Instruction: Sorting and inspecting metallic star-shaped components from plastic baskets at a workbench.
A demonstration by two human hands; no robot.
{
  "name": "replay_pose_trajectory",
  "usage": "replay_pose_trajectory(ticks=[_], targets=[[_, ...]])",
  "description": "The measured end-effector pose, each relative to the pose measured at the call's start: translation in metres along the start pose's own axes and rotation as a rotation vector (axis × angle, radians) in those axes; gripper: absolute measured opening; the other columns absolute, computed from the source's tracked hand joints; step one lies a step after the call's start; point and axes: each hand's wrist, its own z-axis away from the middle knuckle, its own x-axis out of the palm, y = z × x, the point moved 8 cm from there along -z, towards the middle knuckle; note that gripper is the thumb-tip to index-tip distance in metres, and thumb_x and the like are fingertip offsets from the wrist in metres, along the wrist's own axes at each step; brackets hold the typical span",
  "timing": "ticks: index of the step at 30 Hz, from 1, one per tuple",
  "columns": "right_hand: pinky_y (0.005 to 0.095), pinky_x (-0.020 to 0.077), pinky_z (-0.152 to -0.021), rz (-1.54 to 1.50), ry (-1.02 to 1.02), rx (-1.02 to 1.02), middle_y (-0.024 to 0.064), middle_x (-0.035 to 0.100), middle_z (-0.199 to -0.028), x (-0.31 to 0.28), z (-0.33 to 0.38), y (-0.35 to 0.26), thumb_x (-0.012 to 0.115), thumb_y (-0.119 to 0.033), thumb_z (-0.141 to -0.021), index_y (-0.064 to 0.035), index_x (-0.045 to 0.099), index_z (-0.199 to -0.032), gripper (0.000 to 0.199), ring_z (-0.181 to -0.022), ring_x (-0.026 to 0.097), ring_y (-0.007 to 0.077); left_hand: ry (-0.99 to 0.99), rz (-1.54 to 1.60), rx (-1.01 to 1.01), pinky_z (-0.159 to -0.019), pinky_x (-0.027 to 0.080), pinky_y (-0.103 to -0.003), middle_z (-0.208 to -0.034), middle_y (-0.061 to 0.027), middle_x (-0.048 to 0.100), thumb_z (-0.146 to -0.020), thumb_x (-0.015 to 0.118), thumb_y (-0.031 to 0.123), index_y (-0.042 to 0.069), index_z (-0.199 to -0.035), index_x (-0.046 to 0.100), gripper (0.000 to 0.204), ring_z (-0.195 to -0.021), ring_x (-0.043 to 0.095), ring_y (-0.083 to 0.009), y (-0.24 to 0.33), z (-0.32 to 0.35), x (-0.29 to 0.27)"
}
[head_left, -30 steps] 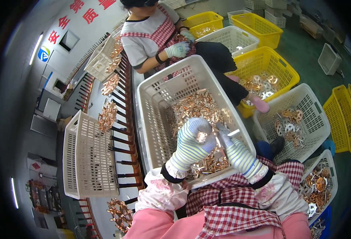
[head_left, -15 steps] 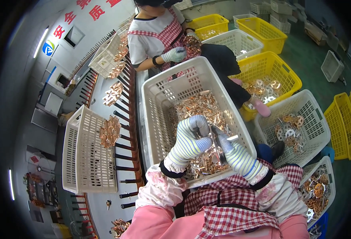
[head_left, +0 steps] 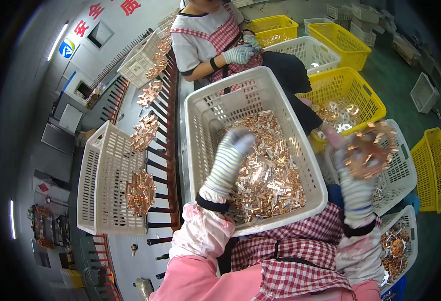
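Note:
My right hand [head_left: 356, 193], in a striped knit glove, is raised right of the white basket. It grips a copper-coloured metal piece [head_left: 370, 150] with a toothed outline, blurred by motion. My left hand [head_left: 228, 158], gloved alike, hovers over the left part of the white basket [head_left: 215, 228]. Its fingertips look bent but are smeared, and I cannot make out anything in them. Beneath it, many small copper-coloured and silvery metal strips [head_left: 270, 175] lie heaped in the basket.
At left, copper-coloured clusters [head_left: 140, 193] sit along a row of dark rods [head_left: 160, 210] beside another white basket [head_left: 113, 185]. A co-worker [head_left: 205, 40] sits at the far side. Yellow baskets [head_left: 348, 85] and white baskets [head_left: 401, 165] with metal parts stand at right.
My hands have parted: the right moved right and now holds the toothed copper-coloured piece, while the left moved up and left. The co-worker's hands came together. My view shifted slightly.

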Motion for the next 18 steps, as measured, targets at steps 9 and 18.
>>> replay_pose_trajectory(ticks=[9,18], targets=[[0.0442,0.0495,-0.086,0.261,0.532,-0.103,0.0173,0.047,-0.120,-0.060,-0.006,-0.082,0.052,-0.045,-0.089,-0.0051,0.039,-0.126,0.056,-0.111,0.049,0.0313,0.968,1.127,0.357,-0.081,0.047,-0.037,-0.098,-0.0107,0.058,-0.082,0.062,0.044,0.002,-0.108,0.054,0.050,-0.089,0.054,-0.0227,-0.008,0.016,-0.224],[0.0259,0.0528,-0.075,0.671,0.264,0.202,0.0117,0.055,-0.114,0.013,-0.007,0.003,0.045,-0.040,-0.094,-0.0094,0.044,-0.128,0.046,-0.086,0.061,0.0162,0.959,0.866,0.485,-0.081,0.050,-0.030,-0.104,-0.0154,0.062,-0.089,0.057,0.030,-0.006,-0.107,0.055,0.040,-0.092,0.061,-0.0240,0.008,0.051,-0.217]])
